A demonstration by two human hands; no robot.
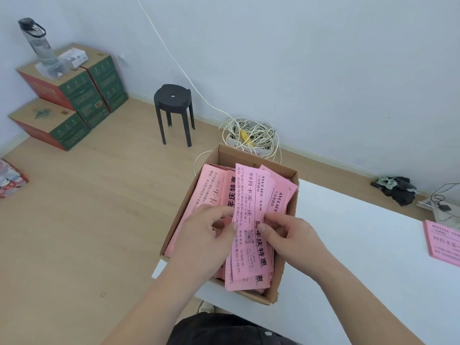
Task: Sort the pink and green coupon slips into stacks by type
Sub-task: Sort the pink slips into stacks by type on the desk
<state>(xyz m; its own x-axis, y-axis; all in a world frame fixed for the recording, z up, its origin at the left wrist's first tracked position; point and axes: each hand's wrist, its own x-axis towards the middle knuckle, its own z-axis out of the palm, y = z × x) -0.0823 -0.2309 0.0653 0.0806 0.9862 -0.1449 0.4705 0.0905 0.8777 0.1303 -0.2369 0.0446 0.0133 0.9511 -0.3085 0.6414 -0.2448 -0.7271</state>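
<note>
An open cardboard box [290, 185] sits on the left corner of a white table [361, 257], full of pink coupon slips [211, 190] with black print. Above the box I hold a fanned bundle of pink slips [251, 195]. My left hand [206, 242] pinches the bundle's left edge with thumb and fingers. My right hand [291, 237] pinches its right edge, thumb on the printed face. A stack of pink slips [441, 241] lies on the table at the far right. No green slip shows.
A black stool [173, 108] stands on the wood floor beyond the box. A coil of white cable [251, 133] lies behind the box by the wall. Stacked cartons [72, 95] with a water bottle [37, 43] stand at the far left.
</note>
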